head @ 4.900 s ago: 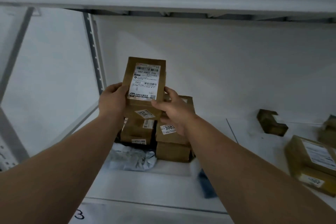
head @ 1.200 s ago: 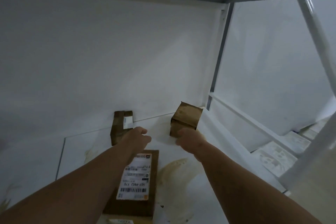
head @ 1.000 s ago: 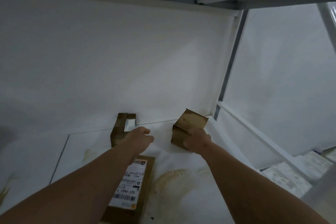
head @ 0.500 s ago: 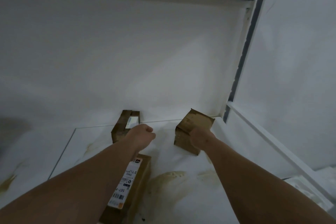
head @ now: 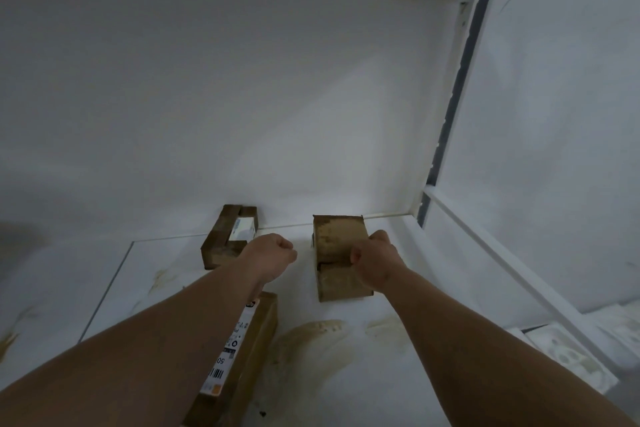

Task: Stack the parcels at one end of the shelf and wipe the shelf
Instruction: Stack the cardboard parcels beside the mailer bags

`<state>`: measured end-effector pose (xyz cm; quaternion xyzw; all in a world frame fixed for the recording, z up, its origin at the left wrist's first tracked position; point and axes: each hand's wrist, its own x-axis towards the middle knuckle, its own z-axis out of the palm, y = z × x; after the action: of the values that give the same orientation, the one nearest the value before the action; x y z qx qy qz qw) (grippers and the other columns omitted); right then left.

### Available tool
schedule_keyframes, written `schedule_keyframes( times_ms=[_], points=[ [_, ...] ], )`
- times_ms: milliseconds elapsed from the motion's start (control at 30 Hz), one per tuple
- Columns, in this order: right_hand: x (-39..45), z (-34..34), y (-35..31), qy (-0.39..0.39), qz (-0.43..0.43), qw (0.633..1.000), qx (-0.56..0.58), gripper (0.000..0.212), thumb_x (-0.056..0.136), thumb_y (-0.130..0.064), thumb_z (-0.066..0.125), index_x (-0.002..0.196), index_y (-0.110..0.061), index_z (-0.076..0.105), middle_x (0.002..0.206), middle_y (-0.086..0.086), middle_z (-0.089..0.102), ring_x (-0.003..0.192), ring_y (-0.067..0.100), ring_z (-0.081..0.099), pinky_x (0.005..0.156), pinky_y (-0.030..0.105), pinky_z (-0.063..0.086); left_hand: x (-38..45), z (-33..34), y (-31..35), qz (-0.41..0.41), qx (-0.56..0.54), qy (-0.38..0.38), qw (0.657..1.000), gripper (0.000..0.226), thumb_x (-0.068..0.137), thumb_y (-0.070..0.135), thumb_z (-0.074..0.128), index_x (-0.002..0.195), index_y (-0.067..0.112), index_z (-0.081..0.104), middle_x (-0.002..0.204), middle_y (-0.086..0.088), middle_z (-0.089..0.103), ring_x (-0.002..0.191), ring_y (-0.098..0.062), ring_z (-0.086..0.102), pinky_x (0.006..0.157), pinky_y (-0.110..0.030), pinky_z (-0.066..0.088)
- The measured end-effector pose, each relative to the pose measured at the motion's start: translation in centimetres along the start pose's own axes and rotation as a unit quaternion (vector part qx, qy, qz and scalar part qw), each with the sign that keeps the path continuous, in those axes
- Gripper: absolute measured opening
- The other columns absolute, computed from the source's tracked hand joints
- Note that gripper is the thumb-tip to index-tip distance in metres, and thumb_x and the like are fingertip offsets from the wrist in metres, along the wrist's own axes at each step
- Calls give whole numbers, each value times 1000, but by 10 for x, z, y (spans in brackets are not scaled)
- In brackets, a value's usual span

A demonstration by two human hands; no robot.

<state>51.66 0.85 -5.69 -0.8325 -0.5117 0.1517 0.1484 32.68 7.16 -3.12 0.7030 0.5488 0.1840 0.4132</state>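
Note:
A small brown box (head: pixel 337 241) lies on the white shelf (head: pixel 349 392) near the back right corner, and my right hand (head: pixel 375 262) grips its near right side. Curled into a fist and holding nothing, my left hand (head: pixel 272 253) hovers just right of a C-shaped brown parcel (head: pixel 221 239) that stands against the back wall. A flat brown parcel with a white label (head: pixel 249 347) lies under my left forearm, partly hidden by it.
Brown stains (head: pixel 311 340) mark the shelf in front of the small box. A grey upright post (head: pixel 450 149) and a white side rail (head: pixel 502 263) close the right end. White moulded pieces (head: pixel 571 357) lie beyond the rail, and shelf beams run overhead.
The small box, tilted in my right hand half a second ago, now lies squarer on the shelf, still gripped. Earlier, both hands held a labelled parcel over a stack at the left end.

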Motion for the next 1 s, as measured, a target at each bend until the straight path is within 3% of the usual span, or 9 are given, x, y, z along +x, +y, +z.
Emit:
schedule_keyframes(
  times_ms=[167,267,333,400,467,600,767,933,1000],
  points=[
    [-7,-18,-5,-30,-49,997,53,10,84,-8,59,89,-6,67,112,10,55,97,26,59,81,32,52,-6,4,8,0,34,-21,999,26,95,20,54,120,13,61,112,-5,55,99,-19,50,84,-28,41],
    [-17,-21,-4,-13,-11,991,131,25,86,-11,56,110,-11,60,117,8,56,96,21,56,70,25,48,-9,13,11,-25,109,-59,992,23,98,21,47,109,6,60,107,-8,54,97,-20,51,78,-24,41],
    [-20,-14,-2,-32,42,984,172,39,91,-14,53,130,-10,51,131,10,50,112,25,54,78,23,43,-12,21,10,-34,167,-69,983,34,101,21,42,124,2,57,123,-13,57,113,-22,55,84,-23,43],
    [-23,-4,-1,-58,96,966,233,38,96,-13,49,133,-2,51,124,12,54,120,29,54,82,28,45,-16,25,10,-42,189,-54,980,38,101,22,41,129,-1,54,133,-15,56,123,-26,53,94,-28,42],
    [-28,2,-3,-101,123,949,273,35,96,-18,50,128,-4,56,111,9,57,104,24,57,79,30,46,-19,27,10,-46,192,-51,979,37,100,21,43,126,-1,56,130,-16,58,122,-28,55,94,-30,44],
    [-43,-9,-1,-139,159,892,400,26,96,-17,49,118,-11,60,115,10,64,97,23,60,88,36,44,-15,22,4,-55,54,-29,997,20,94,21,49,101,8,63,109,-10,63,103,-26,60,79,-28,48],
    [-48,-28,-5,-52,120,828,545,21,91,-11,56,100,-20,73,106,1,71,111,19,59,105,42,38,-23,11,8,-81,-268,-2,960,23,93,35,58,111,21,60,105,-2,61,100,-24,59,95,-44,50],
    [-57,-33,-31,-15,40,797,602,40,83,12,55,108,-16,68,100,3,67,100,23,60,77,34,50,-37,-11,2,-109,-414,11,904,40,87,43,63,120,21,56,116,-2,59,106,-27,56,86,-47,53],
    [-62,-33,-43,-11,31,809,587,48,79,7,67,119,-19,59,106,4,59,101,25,60,83,38,55,-41,-22,-9,-108,-434,27,894,48,84,41,65,127,24,55,123,-5,59,112,-34,56,91,-56,50]
  ],
)
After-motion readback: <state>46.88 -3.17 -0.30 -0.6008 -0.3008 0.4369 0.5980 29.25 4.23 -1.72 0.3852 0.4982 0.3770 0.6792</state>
